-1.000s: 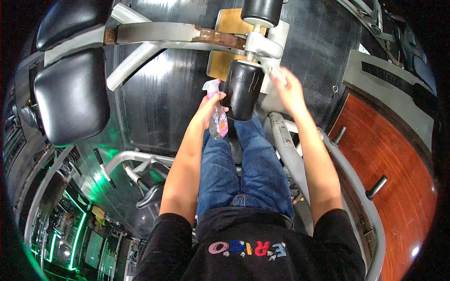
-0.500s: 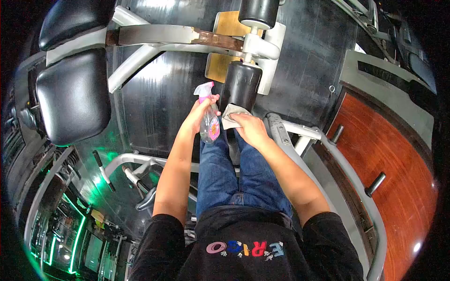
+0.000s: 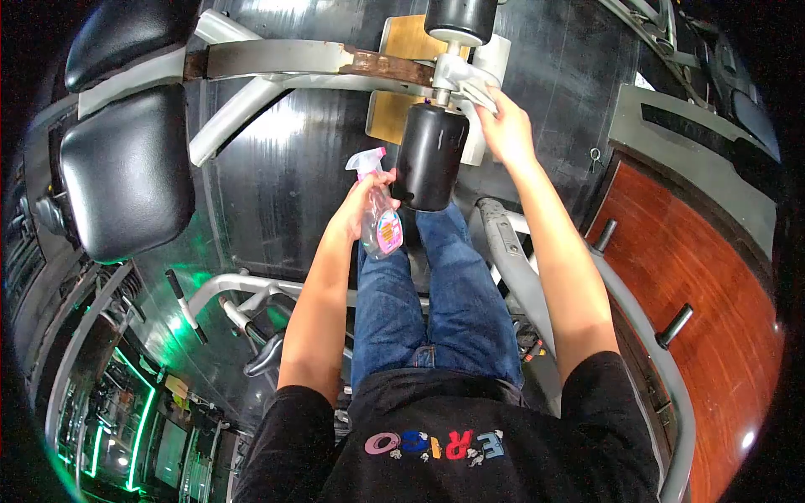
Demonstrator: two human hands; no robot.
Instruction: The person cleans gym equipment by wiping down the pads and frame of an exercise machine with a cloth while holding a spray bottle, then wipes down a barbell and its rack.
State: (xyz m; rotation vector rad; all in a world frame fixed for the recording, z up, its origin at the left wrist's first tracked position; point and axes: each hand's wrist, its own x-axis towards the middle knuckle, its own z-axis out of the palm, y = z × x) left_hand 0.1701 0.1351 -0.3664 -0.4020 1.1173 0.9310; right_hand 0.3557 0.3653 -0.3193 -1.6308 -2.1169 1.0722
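Observation:
My left hand is wrapped round a clear spray bottle with a pink collar and a white trigger head, held beside the near roller pad. In my right hand is a pale cloth, pressed against the end of the white metal bracket between the two rollers. The near black roller pad has light streaks on its upper part. Beyond the bracket is the far black roller pad. The cloth partly covers the bracket's end.
A curved metal beam runs left from the bracket to black padded seats. Grey machine frames with pegs stand at right before a reddish wood panel. At lower left is a handle bar.
My right hand has moved with the cloth from the near end of the roller pad, forward and right, to the bracket. My left hand and the bottle have barely moved.

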